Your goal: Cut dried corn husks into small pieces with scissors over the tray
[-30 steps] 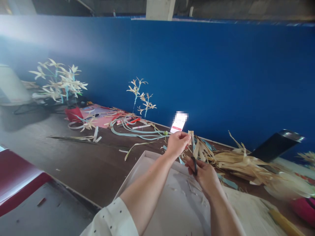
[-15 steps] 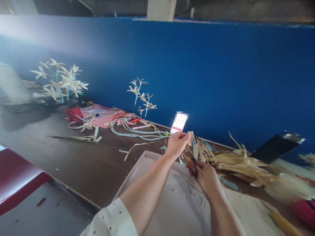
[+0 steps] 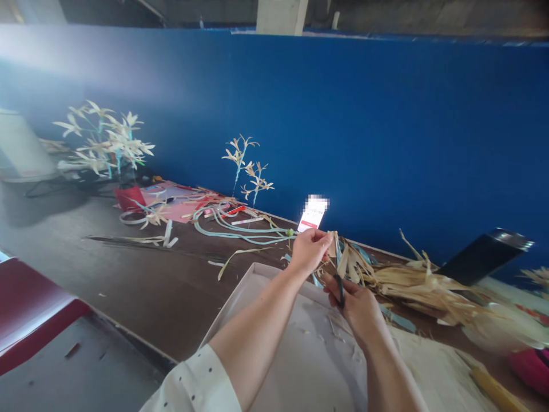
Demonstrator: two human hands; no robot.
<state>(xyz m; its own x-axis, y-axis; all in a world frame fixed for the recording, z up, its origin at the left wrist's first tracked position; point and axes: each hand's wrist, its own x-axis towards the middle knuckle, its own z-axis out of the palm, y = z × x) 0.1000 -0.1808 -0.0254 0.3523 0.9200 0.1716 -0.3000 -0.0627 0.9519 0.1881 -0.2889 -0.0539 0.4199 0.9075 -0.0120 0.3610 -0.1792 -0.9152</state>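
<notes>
My left hand (image 3: 309,250) is raised over the far edge of a white tray (image 3: 253,297), its fingers pinched on a small dry husk strip (image 3: 331,240). Just below it, my right hand (image 3: 355,301) is closed round a pair of black-handled scissors (image 3: 340,288), whose blades are hidden near the strip. Both hands hover above the tray, beside a heap of dry corn husks (image 3: 412,284).
A brown table (image 3: 141,280) runs along a blue wall (image 3: 386,143). On it lie pale blue cords (image 3: 231,226), husk flowers on stems (image 3: 246,171), a flower bunch in a red pot (image 3: 124,197), a lit phone (image 3: 311,216), a black cylinder (image 3: 484,254). A red bench (image 3: 30,309) stands at left.
</notes>
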